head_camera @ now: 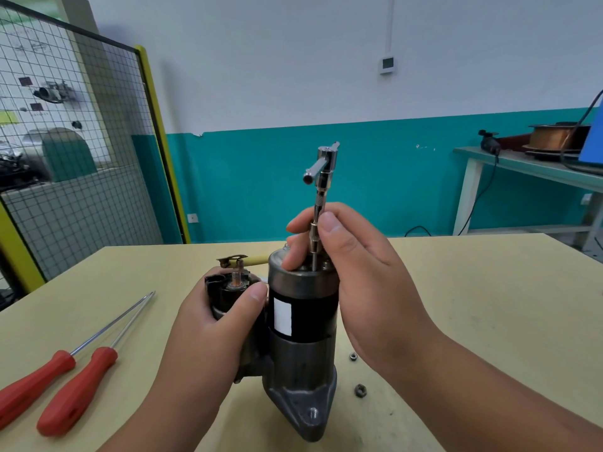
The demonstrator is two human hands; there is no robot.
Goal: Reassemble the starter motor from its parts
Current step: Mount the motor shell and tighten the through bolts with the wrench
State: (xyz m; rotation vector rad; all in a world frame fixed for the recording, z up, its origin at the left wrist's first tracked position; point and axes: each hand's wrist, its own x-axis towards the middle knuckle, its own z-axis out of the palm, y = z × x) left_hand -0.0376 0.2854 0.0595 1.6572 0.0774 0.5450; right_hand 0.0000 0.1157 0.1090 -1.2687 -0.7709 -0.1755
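The shaft of the socket wrench [321, 190] is pinched between the thumb and forefinger of the right hand [368, 272]. The thumb [331, 228] is pressed flat against the shaft, and the remaining fingers are curled down until their tips touch the top cap [293, 272] of the starter motor [303, 321]. The wrench is held upright with its tip set down on the cap, and its cross handle at the top is left free.

The step in hand is judged to be the tightening of a fastener on the top cap. What the tip sits on is hidden by the fingers.

The left hand [212, 321] is wrapped round the smaller cylinder [228, 285] on the side of the starter motor. Its thumb [253, 296] is laid across the front, so the body is steadied.

The starter motor is stood on end on the table [489, 305] between the two hands. Two loose nuts [360, 390] are seen just beside its base on the right. Two red-handled screwdrivers [65, 386] lie well apart on the left.

For the next move, the shaft would need to be twirled between the fingertips and kept square to the cap. A firmer turn by the cross handle would then be called for, and the loose nuts suggest more fitting is left.
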